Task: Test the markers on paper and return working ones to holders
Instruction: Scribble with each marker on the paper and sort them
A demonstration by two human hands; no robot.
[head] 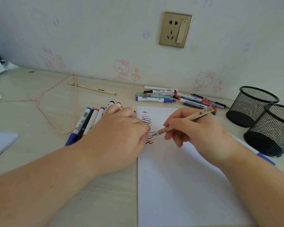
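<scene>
Sheet of paper (179,185) near and centre on the desk (31,95), with a row of markers (88,122) just left of it, partly under the left hand (120,135). Second heap of markers (175,98) beyond its far edge, by the wall (105,38). Two mesh holders (261,118) right of the paper, side by side, one marker (259,153) between paper and nearer holder; cord (56,102) far left.

Paper, plastic and wire mesh on pale wood

Matt white paper (179,185) lies on the smooth wood-grain surface (31,102); glossy plastic markers (156,99); black metal mesh holders (252,105).
</scene>
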